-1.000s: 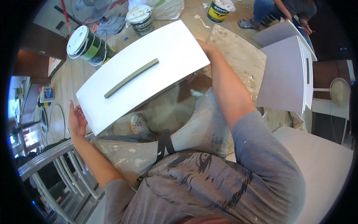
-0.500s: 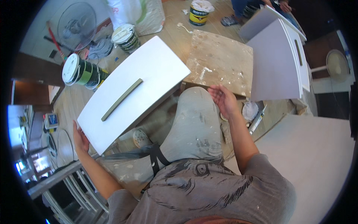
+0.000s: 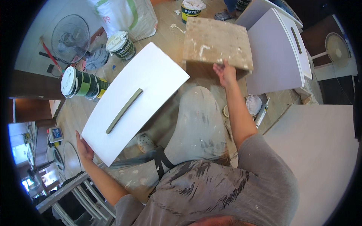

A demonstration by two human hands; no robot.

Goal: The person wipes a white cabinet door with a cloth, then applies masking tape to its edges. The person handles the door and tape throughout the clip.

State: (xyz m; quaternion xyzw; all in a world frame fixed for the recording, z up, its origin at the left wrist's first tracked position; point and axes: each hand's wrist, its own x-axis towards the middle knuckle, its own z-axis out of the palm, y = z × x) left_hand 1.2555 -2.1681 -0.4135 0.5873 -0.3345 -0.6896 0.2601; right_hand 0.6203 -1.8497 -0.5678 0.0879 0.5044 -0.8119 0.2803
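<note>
A white drawer front [image 3: 151,77] with an olive bar handle [image 3: 124,111] lies slanted across my left side, white face up. My left hand [image 3: 86,149] holds its near left end, thumb along the edge and some fingers hidden behind it. Ahead of my knee stands a paint-spotted wooden box [image 3: 218,39], its near side hollow and shadowed. My right hand [image 3: 226,74] has its fingers curled at the box's near top edge, toward the right corner.
Paint buckets [image 3: 85,83] stand left of the drawer front, near a fan [image 3: 70,38] and a large white sack [image 3: 124,17]. White-lilac cabinet pieces [image 3: 273,52] stand right of the box. A caulking tube [image 3: 262,116] and a pale panel [image 3: 316,150] lie at the right.
My right hand has reached forward from beside my knee onto the box edge. The wooden box has shifted away from me, apart from the knee. The drawer front's near end has dipped slightly toward me.
</note>
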